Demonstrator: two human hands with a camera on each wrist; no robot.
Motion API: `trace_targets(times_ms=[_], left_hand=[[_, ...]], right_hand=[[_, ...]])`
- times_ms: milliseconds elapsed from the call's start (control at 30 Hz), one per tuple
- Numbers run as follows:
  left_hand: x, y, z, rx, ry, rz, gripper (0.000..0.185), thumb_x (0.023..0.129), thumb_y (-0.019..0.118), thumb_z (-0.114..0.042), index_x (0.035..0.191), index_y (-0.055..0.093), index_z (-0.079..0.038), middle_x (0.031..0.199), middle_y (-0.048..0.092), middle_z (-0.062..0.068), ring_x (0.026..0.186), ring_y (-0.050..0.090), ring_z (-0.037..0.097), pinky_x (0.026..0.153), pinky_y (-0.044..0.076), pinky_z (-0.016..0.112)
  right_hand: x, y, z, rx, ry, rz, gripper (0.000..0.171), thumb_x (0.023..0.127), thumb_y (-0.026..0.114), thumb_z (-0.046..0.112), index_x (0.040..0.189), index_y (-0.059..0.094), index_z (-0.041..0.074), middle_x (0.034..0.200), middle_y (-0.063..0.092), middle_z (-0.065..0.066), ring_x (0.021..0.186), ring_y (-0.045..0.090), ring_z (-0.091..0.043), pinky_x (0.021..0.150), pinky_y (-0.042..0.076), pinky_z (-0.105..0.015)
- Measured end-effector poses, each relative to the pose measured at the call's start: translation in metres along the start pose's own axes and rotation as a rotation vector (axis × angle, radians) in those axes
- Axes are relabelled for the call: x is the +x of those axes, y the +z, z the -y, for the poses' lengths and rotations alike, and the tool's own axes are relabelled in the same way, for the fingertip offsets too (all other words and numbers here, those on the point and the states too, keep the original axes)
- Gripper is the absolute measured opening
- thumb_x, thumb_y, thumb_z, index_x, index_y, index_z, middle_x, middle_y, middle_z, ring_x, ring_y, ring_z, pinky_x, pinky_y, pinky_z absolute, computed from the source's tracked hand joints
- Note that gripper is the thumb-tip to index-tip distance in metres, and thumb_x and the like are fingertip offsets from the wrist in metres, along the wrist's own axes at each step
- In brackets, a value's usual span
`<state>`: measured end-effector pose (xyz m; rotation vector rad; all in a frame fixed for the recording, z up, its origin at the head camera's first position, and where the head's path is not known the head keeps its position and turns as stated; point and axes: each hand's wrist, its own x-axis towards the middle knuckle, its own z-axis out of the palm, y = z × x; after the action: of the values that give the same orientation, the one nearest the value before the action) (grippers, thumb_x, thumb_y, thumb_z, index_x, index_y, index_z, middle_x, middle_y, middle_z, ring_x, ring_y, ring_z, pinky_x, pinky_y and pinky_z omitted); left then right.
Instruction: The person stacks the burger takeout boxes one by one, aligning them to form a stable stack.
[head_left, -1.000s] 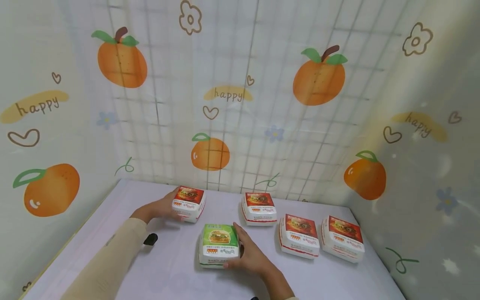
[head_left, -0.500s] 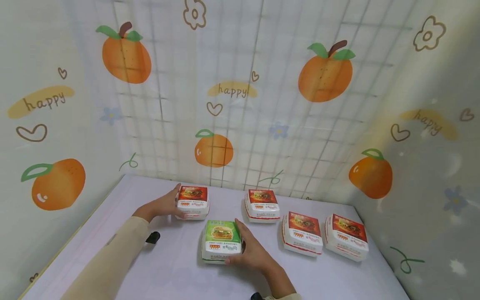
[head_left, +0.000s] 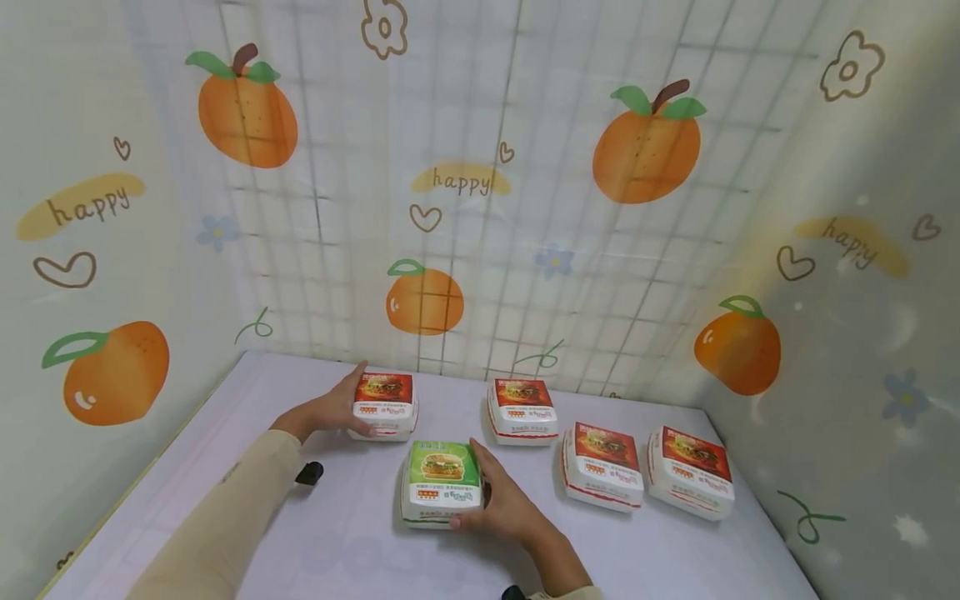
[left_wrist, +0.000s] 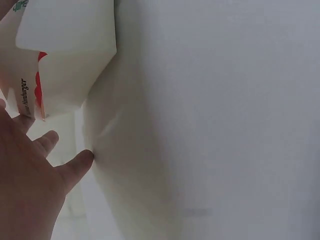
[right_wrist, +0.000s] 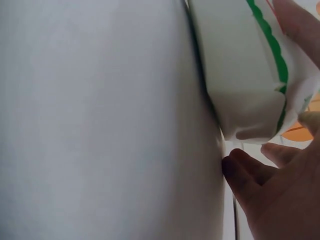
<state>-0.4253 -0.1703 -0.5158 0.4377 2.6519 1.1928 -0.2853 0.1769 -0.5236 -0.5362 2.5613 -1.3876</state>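
Note:
A white burger box with a red picture lid (head_left: 384, 407) sits at the back left of the table. My left hand (head_left: 335, 410) holds it from its left side, thumb at the front and fingers behind; some fingers (left_wrist: 75, 167) spread apart from it in the left wrist view. Nearer the front stands a burger box with a green lid (head_left: 441, 483). My right hand (head_left: 506, 504) grips its right side between thumb and fingers. The green-trimmed wall of this box (right_wrist: 240, 65) also shows in the right wrist view. Both boxes appear to rest flat.
Three more red-lidded burger boxes stand to the right: one at the back (head_left: 522, 412), one at the middle right (head_left: 602, 467), one at the far right (head_left: 690, 472). A printed curtain (head_left: 465, 242) encloses the white table (head_left: 360, 558) behind and at the sides.
The left red-lidded box has turned slightly and sits straighter, with my left fingertips a little higher behind it. The green-lidded box and my right hand keep their place; the head view shifted slightly.

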Motion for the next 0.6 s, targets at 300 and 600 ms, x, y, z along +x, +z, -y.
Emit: trace_targets(times_ms=[300, 600], left_hand=[[-0.005, 0.006, -0.002, -0.006, 0.023, 0.017, 0.133, 0.059, 0.093, -0.033, 0.157, 0.004, -0.019, 0.153, 0.018, 0.018, 0.136, 0.024, 0.036, 0.11, 0.02, 0.061], [-0.012, 0.006, -0.007, -0.056, -0.016, 0.011, 0.132, 0.059, 0.094, -0.029, 0.156, 0.005, -0.022, 0.153, 0.019, 0.016, 0.137, 0.024, 0.035, 0.11, 0.018, 0.061]], right_hand=[[0.001, 0.0, -0.004, 0.007, -0.007, 0.008, 0.128, 0.058, 0.094, 0.04, 0.157, 0.015, 0.024, 0.158, 0.021, -0.006, 0.143, 0.019, -0.028, 0.113, 0.011, -0.058], [0.001, 0.001, -0.005, 0.015, -0.011, 0.002, 0.128, 0.059, 0.093, 0.039, 0.157, 0.014, 0.023, 0.158, 0.021, -0.008, 0.142, 0.021, -0.03, 0.112, 0.012, -0.058]])
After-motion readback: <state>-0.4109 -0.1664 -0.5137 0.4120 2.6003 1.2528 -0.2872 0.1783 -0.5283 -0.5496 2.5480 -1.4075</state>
